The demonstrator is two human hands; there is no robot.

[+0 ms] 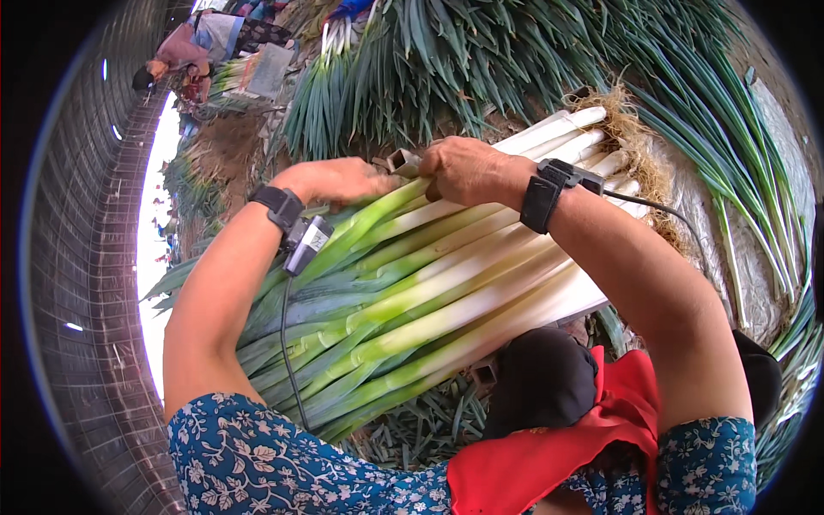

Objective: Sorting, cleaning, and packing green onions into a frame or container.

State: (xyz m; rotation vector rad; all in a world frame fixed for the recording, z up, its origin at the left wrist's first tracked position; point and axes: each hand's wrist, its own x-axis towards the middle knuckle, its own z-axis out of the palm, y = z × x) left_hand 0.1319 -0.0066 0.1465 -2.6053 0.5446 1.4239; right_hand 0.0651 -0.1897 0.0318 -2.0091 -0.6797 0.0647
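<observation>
A thick row of leeks (463, 266) lies across in front of me, white stems and roots to the right, green leaves to the left. At the row's far edge, my right hand (472, 172) is closed, its fingers curled round a leek stalk (396, 199). My left hand (336, 180) reaches to the same edge, just left of the right one. Its fingertips are blurred and partly hidden, so their grip does not show. Between the two hands, the open end of a square metal tube (401, 161) sticks up. Each wrist wears a black strap with a small device and cable.
A big heap of leeks (446, 69) covers the ground beyond. More long leeks (730, 154) lie on pale sheeting at the right. Cut leaf pieces (421, 433) are strewn nearby. Another person (176, 64) is at the far left, by a curved wall (81, 257).
</observation>
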